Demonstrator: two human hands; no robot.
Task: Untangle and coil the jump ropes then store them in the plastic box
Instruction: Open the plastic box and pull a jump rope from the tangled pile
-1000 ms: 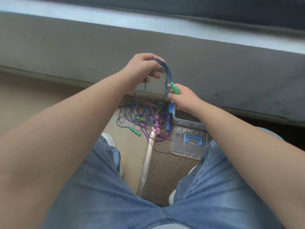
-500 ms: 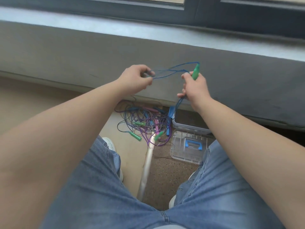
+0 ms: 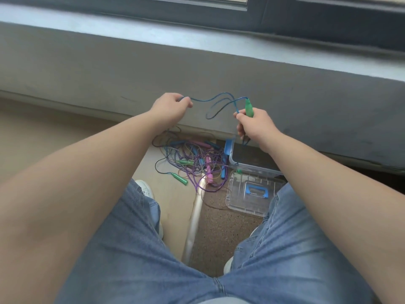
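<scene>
A blue jump rope (image 3: 215, 105) hangs in loose loops between my two hands, held up in front of the grey ledge. My left hand (image 3: 169, 108) pinches one end of the loops. My right hand (image 3: 255, 125) grips the rope's green handle (image 3: 248, 108) and some strands that trail down below it. On the floor below lies a tangle of jump ropes (image 3: 192, 164) with green, pink and blue handles. To its right stands the clear plastic box (image 3: 252, 166), open, with a small green handle at its near rim.
The box's clear lid (image 3: 238, 199) with a blue handle lies flat on the speckled floor in front of the box. A pale metal floor strip (image 3: 194, 222) runs between my jeans-clad knees. The grey ledge (image 3: 219, 69) and window frame stand behind.
My hands have drawn further apart and lowered slightly, spreading the blue rope into wider loops. The green handle stays in my right hand.
</scene>
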